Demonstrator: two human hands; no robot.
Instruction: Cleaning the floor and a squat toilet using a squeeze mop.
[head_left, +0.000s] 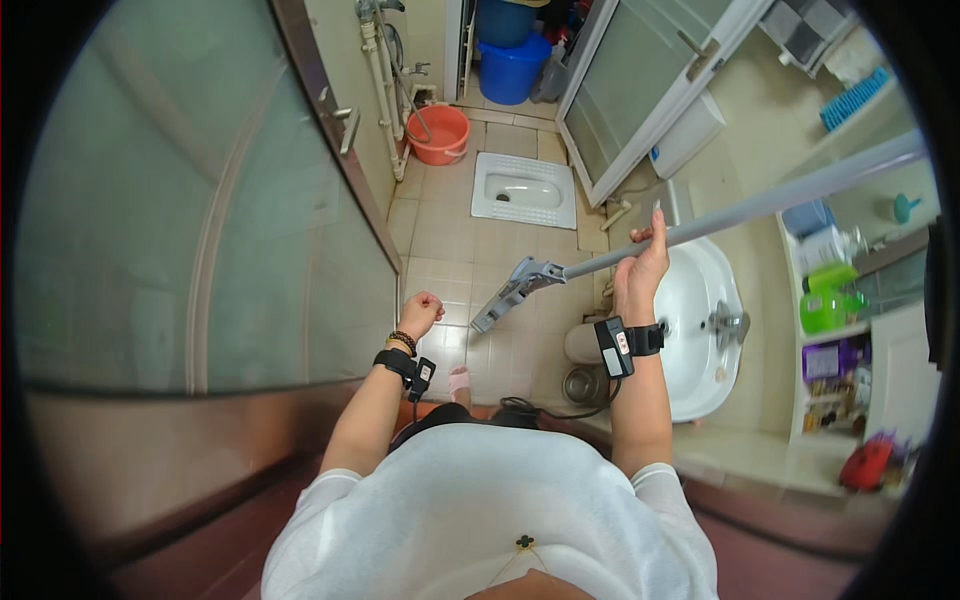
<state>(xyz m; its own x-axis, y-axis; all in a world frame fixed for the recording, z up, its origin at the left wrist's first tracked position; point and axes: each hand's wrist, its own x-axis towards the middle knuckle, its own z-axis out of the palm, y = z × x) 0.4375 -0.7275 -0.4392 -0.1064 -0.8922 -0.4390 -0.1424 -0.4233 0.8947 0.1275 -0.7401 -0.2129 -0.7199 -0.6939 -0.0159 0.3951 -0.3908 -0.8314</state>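
My right hand (645, 262) is around the grey pole (727, 217) of a flat mop, near the washbasin (694, 375). The pole runs from the upper right down to the mop's grey hinged head (517, 291), which is folded steeply and shows no visible pad; whether it touches the tiles I cannot tell. My left hand (422, 313) is to the left of the mop head, apart from it, with its fingers curled in and nothing seen in them. Both wrists wear black straps with small devices, and a cable hangs from each.
A squat toilet (525, 190) lies ahead in the tiled floor, with an orange bucket (439, 135) at its left. A glass door (150, 225) stands at the left, another (645, 82) at the upper right. A metal bowl (583, 385) is beside the basin; shelves (836, 332) hold bottles.
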